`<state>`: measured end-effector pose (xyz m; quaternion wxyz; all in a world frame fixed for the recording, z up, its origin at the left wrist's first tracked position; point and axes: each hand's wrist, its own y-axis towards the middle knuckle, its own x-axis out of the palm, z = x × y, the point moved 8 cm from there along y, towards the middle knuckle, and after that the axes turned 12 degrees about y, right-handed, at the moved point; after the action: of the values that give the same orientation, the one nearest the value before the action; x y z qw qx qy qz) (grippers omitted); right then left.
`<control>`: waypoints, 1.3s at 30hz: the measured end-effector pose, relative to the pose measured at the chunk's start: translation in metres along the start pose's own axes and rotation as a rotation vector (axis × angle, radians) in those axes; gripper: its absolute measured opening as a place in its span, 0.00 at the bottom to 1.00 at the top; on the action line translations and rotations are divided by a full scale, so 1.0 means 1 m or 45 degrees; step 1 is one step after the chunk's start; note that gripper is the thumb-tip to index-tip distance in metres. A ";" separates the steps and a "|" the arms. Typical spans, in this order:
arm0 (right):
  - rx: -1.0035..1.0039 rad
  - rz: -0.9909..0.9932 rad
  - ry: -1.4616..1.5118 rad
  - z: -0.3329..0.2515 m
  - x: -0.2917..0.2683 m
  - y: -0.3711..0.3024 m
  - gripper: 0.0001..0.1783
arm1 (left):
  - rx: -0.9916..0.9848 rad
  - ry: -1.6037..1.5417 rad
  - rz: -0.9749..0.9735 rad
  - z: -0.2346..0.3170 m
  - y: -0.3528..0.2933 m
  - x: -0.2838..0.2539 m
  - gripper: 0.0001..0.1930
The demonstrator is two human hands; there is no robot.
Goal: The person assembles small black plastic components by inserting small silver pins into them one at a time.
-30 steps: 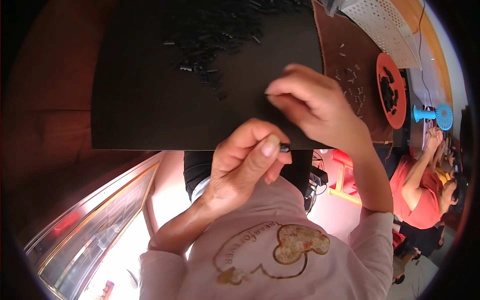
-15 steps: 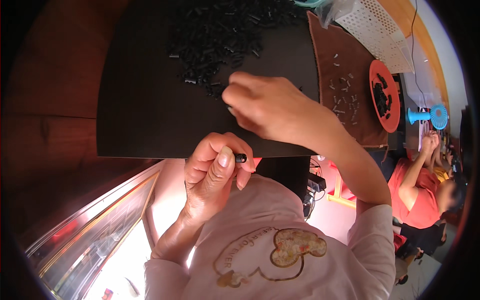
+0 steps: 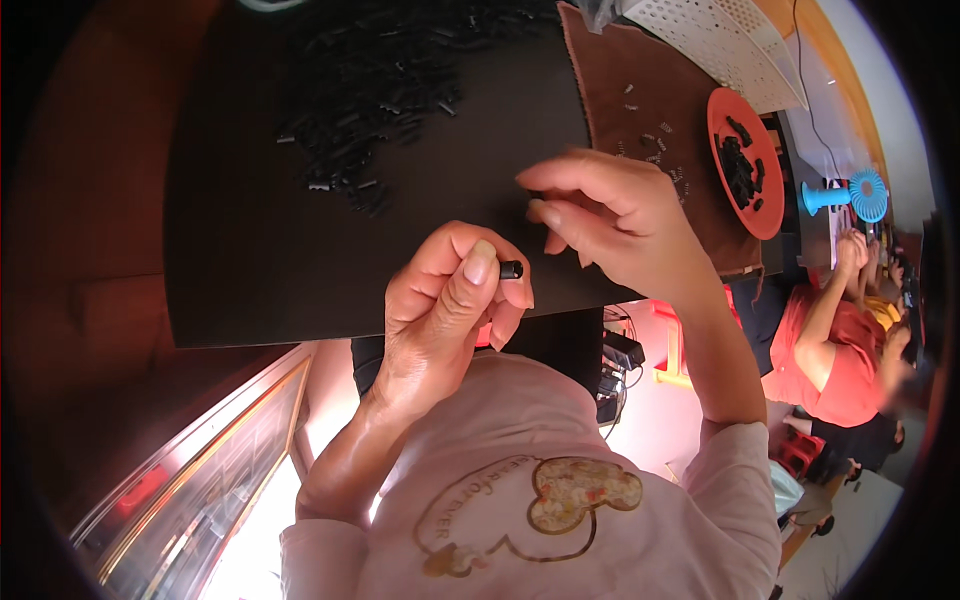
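Observation:
My left hand [image 3: 445,300] is closed, pinching a small black hollow cylinder [image 3: 511,270] between thumb and fingers. One open end of it sticks out to the right, just beyond the table's near edge. To the right and a little farther off, my right hand [image 3: 620,215] hovers with thumb and forefinger tips close together. Something dark seems to sit between those tips, too small and shadowed to make out. A loose pile of black tube-like pieces [image 3: 370,110] spreads over the far part of the dark table [image 3: 250,260].
Tiny coil springs [image 3: 655,150] lie scattered on a brown cloth [image 3: 625,75] at the right. Beyond them are a red plate [image 3: 770,215] with black pieces, a white perforated basket [image 3: 715,40] and a blue fan [image 3: 866,196]. A person in red [image 3: 835,350] sits at far right.
My right hand has moved from the pile's near edge rightward, its fingertips now showing. The left hand still holds the cylinder. The whole view has shifted slightly.

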<state>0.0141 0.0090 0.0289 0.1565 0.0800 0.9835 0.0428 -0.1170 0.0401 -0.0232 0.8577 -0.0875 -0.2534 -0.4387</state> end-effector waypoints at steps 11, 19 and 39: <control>0.004 0.114 0.424 0.000 -0.025 -0.033 0.04 | -0.126 -0.039 -0.051 -0.021 0.015 0.020 0.15; -0.057 0.099 0.337 -0.012 -0.025 -0.040 0.04 | -0.180 -0.010 -0.043 -0.029 0.018 0.022 0.18; -0.039 0.238 0.493 -0.013 -0.012 -0.047 0.05 | -0.202 0.169 0.045 -0.025 0.015 0.020 0.19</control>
<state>0.0148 -0.0404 0.0394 -0.0387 0.1586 0.9828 0.0866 -0.0865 0.0259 -0.0335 0.8706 -0.1305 -0.1590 -0.4469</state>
